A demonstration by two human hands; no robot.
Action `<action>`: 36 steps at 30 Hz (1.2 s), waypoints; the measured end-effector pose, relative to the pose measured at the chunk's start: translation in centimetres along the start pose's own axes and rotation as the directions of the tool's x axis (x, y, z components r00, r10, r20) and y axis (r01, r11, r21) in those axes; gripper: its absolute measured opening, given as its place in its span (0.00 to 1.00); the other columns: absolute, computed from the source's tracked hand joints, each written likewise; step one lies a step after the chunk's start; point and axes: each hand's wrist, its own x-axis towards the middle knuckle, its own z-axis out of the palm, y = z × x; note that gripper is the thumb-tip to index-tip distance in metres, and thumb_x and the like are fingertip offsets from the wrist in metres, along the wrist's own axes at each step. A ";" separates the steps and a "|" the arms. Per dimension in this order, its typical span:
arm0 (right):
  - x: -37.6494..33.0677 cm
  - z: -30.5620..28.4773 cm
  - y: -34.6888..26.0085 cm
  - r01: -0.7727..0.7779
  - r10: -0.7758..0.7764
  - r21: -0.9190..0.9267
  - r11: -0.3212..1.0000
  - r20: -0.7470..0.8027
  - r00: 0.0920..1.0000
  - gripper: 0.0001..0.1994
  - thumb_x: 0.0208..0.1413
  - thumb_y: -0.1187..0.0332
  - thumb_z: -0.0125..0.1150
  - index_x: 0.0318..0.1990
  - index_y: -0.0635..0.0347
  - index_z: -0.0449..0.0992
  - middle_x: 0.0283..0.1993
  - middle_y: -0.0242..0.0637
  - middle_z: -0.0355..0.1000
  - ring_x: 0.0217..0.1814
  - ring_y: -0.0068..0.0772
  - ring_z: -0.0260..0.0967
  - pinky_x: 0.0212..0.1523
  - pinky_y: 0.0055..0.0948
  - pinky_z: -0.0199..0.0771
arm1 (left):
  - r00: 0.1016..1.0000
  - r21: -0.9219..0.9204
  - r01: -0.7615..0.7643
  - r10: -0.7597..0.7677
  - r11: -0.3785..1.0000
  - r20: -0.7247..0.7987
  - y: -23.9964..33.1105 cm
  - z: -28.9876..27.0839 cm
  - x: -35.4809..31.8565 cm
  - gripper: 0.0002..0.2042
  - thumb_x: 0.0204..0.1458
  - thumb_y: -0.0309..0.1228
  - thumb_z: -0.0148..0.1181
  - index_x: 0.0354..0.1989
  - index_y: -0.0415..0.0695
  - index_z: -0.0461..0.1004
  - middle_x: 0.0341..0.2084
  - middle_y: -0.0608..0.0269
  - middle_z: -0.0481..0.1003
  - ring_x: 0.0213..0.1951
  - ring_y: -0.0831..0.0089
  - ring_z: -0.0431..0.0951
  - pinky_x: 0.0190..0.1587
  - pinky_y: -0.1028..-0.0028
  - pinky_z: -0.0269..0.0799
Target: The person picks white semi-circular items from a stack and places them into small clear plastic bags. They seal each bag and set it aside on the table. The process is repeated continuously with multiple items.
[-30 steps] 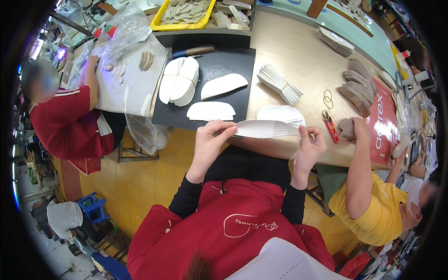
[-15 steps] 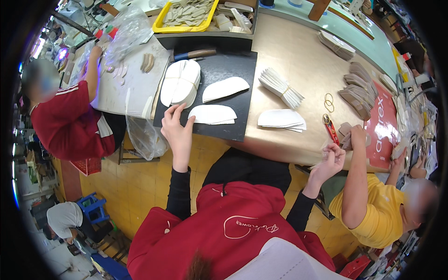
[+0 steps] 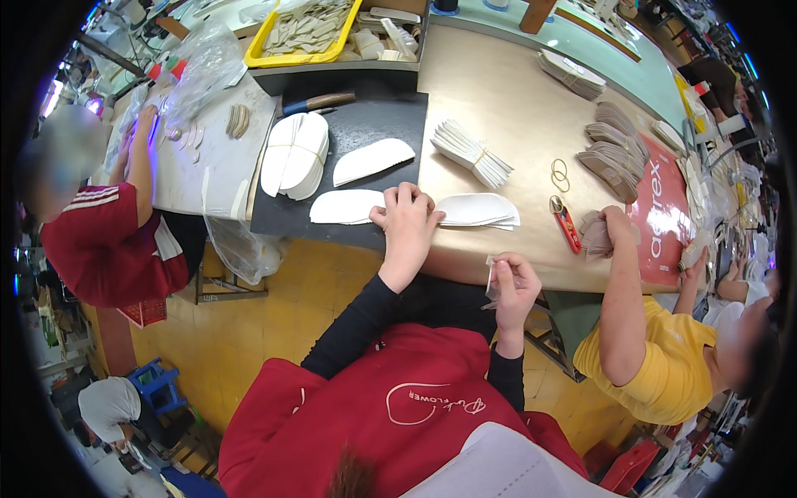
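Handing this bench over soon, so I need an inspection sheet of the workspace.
Surface: black mat on a tan bench top.
Job's things: white half-oval pieces, stacked; clear film.
Clutter: red tool, tied white bundle, yellow tray.
Hands: left hand at the white pieces, contact unclear; right hand pinching the film.
Cables: nothing seen for certain.
Surroundings: co-workers left, in dark red, and right, in yellow.

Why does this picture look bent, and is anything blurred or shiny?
Head view: fisheye lens, so the smooth tan tabletop bows and black fills corners; same head view: the red-shirted co-worker's head is blurred, the crumpled clear plastic bag glints.
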 end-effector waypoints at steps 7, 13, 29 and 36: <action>0.4 2.7 -1.2 0.086 -0.076 -0.141 0.986 0.076 0.994 0.05 0.58 0.77 0.62 0.41 0.66 0.78 0.35 0.31 0.74 0.26 0.16 0.68 0.26 0.17 0.66 | 0.999 -0.383 0.016 -0.028 0.923 -0.024 0.0 -2.1 -0.2 0.06 0.51 0.31 0.67 0.34 0.43 0.82 0.36 0.65 0.80 0.43 0.72 0.77 0.49 0.68 0.65; 2.8 5.3 -2.3 0.589 -0.494 -0.537 0.605 0.327 0.805 0.11 0.50 0.77 0.68 0.42 0.58 0.82 0.41 0.32 0.77 0.26 0.29 0.76 0.23 0.27 0.72 | 0.879 -0.855 0.475 -0.159 0.208 0.450 0.6 -5.3 -2.3 0.09 0.59 0.27 0.62 0.39 0.33 0.82 0.36 0.58 0.82 0.39 0.78 0.81 0.46 0.80 0.74; 4.0 5.8 -3.1 0.710 -0.589 -0.551 0.439 0.420 0.691 0.07 0.46 0.76 0.69 0.32 0.60 0.76 0.34 0.33 0.75 0.23 0.35 0.73 0.23 0.30 0.72 | 0.916 -0.818 0.379 -0.049 0.434 0.398 2.0 -8.8 -4.3 0.22 0.68 0.42 0.49 0.56 0.33 0.74 0.45 0.52 0.81 0.50 0.76 0.78 0.55 0.78 0.70; 3.7 5.6 -3.0 0.580 -0.427 -0.375 0.723 0.417 0.802 0.07 0.49 0.76 0.67 0.33 0.59 0.74 0.31 0.35 0.72 0.27 0.36 0.73 0.25 0.31 0.72 | 0.904 -0.783 0.400 -0.066 0.477 0.422 1.8 -9.2 -4.0 0.13 0.58 0.23 0.63 0.50 0.31 0.78 0.37 0.58 0.83 0.39 0.79 0.81 0.44 0.80 0.76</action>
